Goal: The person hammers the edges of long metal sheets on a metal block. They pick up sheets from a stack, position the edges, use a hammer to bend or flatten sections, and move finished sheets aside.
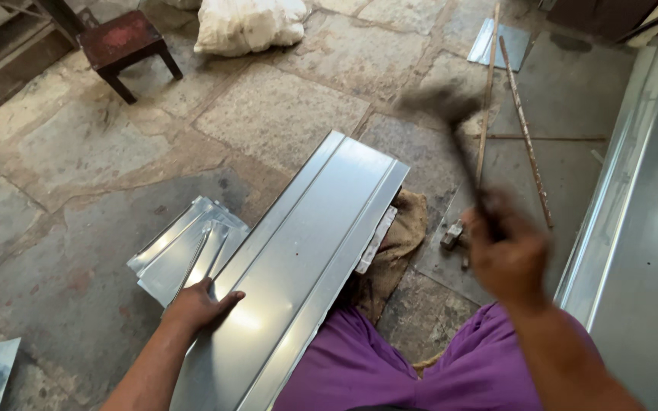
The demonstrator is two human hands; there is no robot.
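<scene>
Left hand: the left hand [201, 304] lies flat, fingers spread, on the left edge of the long metal sheet [306, 251]; it presses on the sheet and does not grip it.
Right hand: the right hand [506, 255] is closed around the handle of a hammer [451, 125]; hand and hammer are blurred, and the hammer head is raised above the floor, to the right of the sheet.
Metal sheet: long, shiny, with folded ridges along its length; it runs diagonally from the person's lap toward the middle of the stone floor [283, 114].
Smaller sheets: a stack of smaller metal pieces [180, 247] lies on the floor just beside the left hand.
Cloth: a brown sack cloth [401, 236] lies under the right edge of the sheet.
Right side: a big metal panel [641, 228] lies along the right border.
Behind: a small dark stool [127, 42], a white sack [249, 23] and two thin rods [523, 125] on the floor.
</scene>
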